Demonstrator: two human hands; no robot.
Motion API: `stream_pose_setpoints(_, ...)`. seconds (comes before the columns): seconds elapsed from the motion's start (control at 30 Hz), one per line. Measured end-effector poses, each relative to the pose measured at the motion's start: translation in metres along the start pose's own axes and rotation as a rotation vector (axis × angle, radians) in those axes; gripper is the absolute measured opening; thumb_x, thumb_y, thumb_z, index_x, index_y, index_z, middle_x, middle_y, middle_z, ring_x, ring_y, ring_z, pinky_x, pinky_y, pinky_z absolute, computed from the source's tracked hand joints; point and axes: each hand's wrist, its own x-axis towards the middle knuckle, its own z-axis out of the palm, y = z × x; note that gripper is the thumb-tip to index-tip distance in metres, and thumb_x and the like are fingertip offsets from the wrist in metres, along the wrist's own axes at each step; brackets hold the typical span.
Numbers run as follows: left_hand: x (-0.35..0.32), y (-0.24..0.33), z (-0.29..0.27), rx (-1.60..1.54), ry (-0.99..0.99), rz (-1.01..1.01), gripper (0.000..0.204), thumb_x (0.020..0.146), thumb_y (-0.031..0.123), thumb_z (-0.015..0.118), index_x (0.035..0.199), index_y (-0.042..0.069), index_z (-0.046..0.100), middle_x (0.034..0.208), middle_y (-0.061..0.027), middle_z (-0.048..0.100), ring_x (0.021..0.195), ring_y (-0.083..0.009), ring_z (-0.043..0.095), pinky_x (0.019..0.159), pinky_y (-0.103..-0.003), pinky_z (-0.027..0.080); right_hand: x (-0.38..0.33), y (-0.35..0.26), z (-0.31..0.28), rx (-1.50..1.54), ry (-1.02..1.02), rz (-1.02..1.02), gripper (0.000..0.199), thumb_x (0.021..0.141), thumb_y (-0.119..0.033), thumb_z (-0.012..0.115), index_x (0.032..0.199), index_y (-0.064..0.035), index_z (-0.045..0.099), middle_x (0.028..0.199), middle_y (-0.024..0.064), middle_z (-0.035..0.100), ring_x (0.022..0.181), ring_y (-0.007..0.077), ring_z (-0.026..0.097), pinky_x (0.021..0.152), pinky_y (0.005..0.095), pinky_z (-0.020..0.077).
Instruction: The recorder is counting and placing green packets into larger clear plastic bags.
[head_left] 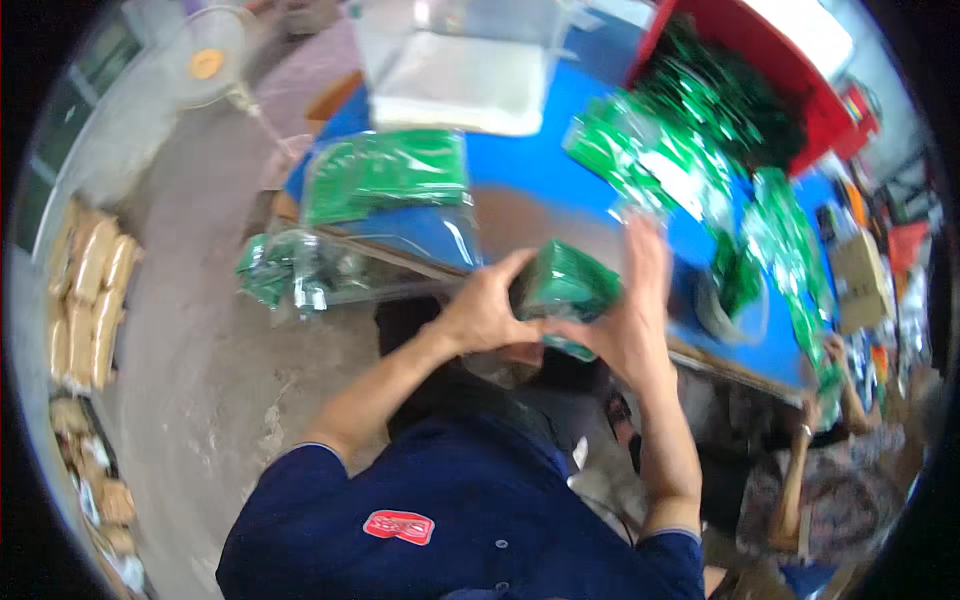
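My left hand [483,308] and my right hand [628,310] press from both sides on a stack of green packets [565,283], held just above the near edge of the blue table [520,170]. A heap of loose green packets [665,160] lies further back on the table, to the right. To the left, a clear plastic bag filled with green packets [385,175] rests on the table. Another clear bag with green packets [300,270] hangs off the table's left edge.
A red crate [770,70] full of green packets stands at the back right. A clear plastic bin [460,60] sits at the back. Another person [830,470] works at the right. A fan [210,55] and stacked brown packages [90,290] stand on the floor to the left.
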Motion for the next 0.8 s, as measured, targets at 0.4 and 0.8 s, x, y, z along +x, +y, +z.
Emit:
stream_pose_setpoints(0.4, -0.02, -0.005, 0.051, -0.427, 0.536, -0.059, 0.071, 0.105, 0.051, 0.036, 0.153, 0.0, 0.026, 0.132, -0.0151, 0.05, 0.115, -0.0204, 0.051, 0.103, -0.036, 0.038, -0.026, -0.019, 0.049, 0.953, -0.107, 0.448, 0.066, 0.07, -0.019, 0.085, 0.126, 0.0026, 0.057, 0.109, 0.0098, 0.068, 0.099, 0.0172, 0.065, 0.09, 0.0329, 0.0526)
stream_pose_setpoints(0.8, -0.071, -0.083, -0.13, 1.295, 0.119, 0.026, 0.075, 0.076, -0.003, 0.065, 0.146, 0.013, 0.044, 0.154, -0.0168, 0.035, 0.143, -0.0395, 0.031, 0.118, -0.055, 0.024, -0.054, 0.013, 0.098, 1.626, 0.021, 1.109, 0.062, 0.086, -0.042, 0.072, 0.13, -0.0028, 0.055, 0.116, 0.012, 0.065, 0.103, 0.0252, 0.066, 0.091, 0.0405, 0.0554)
